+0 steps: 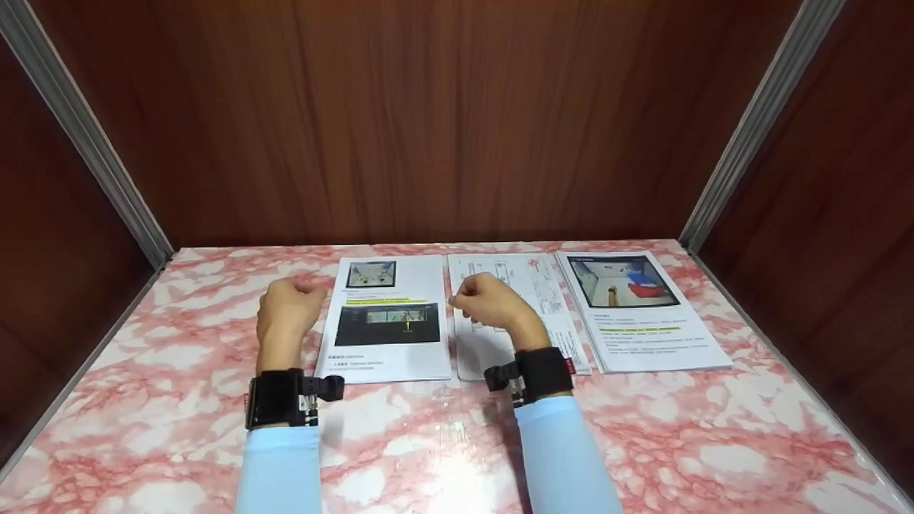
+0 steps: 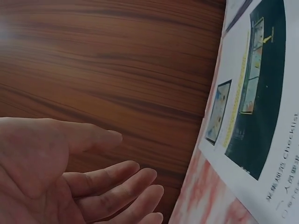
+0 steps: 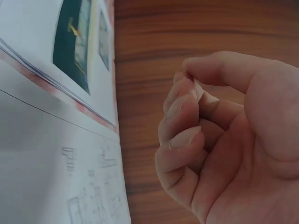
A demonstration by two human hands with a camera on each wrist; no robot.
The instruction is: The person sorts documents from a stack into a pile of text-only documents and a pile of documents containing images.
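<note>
My left hand (image 1: 289,313) hovers by the left edge of a stack of printed sheets (image 1: 400,363) that bears a dark screenshot and yellow-highlighted lines. In the left wrist view its fingers (image 2: 119,191) are loosely bent, the thumb apart from them, and the palm holds nothing. Over the middle stack of sheets (image 1: 528,275), printed with line diagrams and a red mark, is my right hand (image 1: 493,301), covering part of the page. Its fingers (image 3: 180,140) curl loosely, thumb tip at the index fingertip, with nothing held.
A third stack of sheets (image 1: 685,350) with a colour photo lies at the right, slightly turned. All three stacks lie side by side on a red-and-white marbled table (image 1: 400,457). Wood-grain panels (image 1: 428,121) stand behind and at both sides, joined by metal posts (image 1: 767,107).
</note>
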